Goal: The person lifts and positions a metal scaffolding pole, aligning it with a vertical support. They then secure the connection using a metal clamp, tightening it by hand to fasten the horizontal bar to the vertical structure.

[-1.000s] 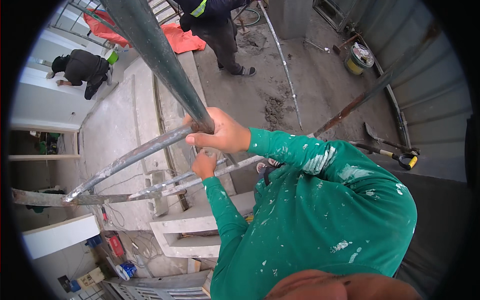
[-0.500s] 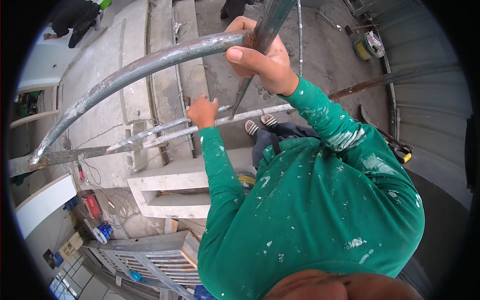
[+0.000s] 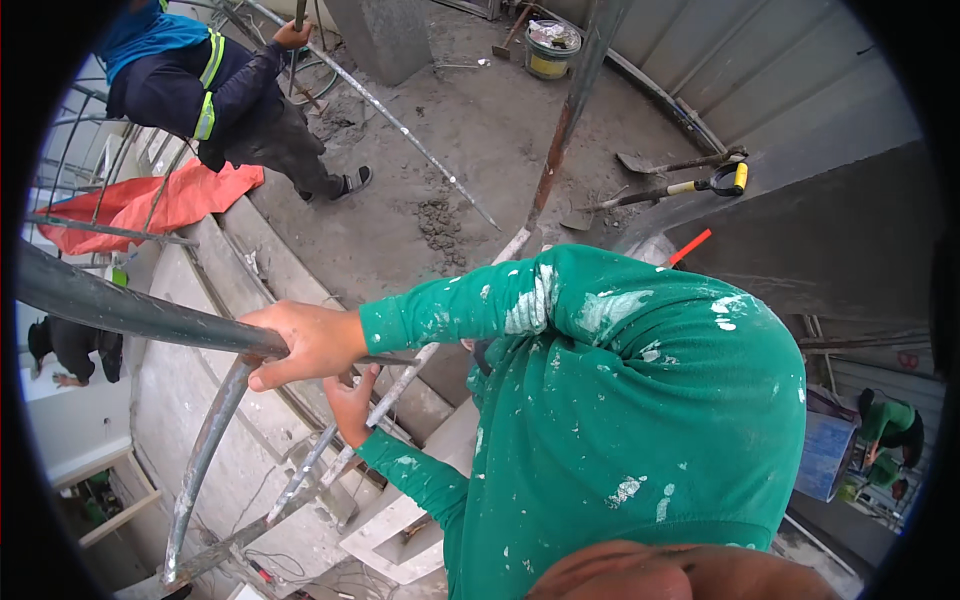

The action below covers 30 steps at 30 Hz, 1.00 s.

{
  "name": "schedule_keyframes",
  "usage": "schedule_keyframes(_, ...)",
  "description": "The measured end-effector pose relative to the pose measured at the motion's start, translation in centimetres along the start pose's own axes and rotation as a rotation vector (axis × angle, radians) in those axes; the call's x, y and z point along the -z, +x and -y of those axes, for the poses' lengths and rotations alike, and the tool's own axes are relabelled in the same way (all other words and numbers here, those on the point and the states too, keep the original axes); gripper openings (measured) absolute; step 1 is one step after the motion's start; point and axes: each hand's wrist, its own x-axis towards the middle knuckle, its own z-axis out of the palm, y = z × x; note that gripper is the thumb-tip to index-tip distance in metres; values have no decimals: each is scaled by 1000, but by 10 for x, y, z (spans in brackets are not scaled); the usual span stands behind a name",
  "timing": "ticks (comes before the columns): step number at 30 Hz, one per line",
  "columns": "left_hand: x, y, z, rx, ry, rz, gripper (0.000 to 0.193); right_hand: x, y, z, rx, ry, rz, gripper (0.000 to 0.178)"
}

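A scuffed metal tube frame, its steel pipe (image 3: 150,312) coming in from the left, meets a curved pipe (image 3: 200,465) at a joint. My right hand (image 3: 308,342) is wrapped round the frame at that joint, thumb along the near side. Just below and beyond it, my left hand (image 3: 350,408) is closed round a thinner part of the same frame, partly hidden behind my right hand. Under my left hand runs a paint-spattered pipe (image 3: 405,380). Both green sleeves are splashed with white paint.
A person (image 3: 240,100) with reflective stripes holds a pole at the upper left. Orange sheeting (image 3: 150,205) lies near concrete steps (image 3: 250,250). A bucket (image 3: 552,48) and shovels (image 3: 680,190) sit along the corrugated wall. Another person (image 3: 75,345) crouches at the left.
My view and body have turned left. Both hands keep hold of the frame, which has swung round with my right hand. The person with reflective stripes has come into view.
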Motion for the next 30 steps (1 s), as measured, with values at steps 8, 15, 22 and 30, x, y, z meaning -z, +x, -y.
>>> schedule_keyframes(8,-79,19,-61,-99,16,-376,27,150,-61,149,433,-603,-157,38)
schedule_keyframes(15,-125,39,-70,-187,71,-809,29,432,-87,325,884,-967,-1101,45)
schedule_keyframes(22,-124,43,-49,-102,62,-1098,32,540,-61,355,254,-153,-237,56)
schedule_keyframes(30,-144,58,-72,4,86,-1196,27,563,-69,357,253,-3,-7,45)
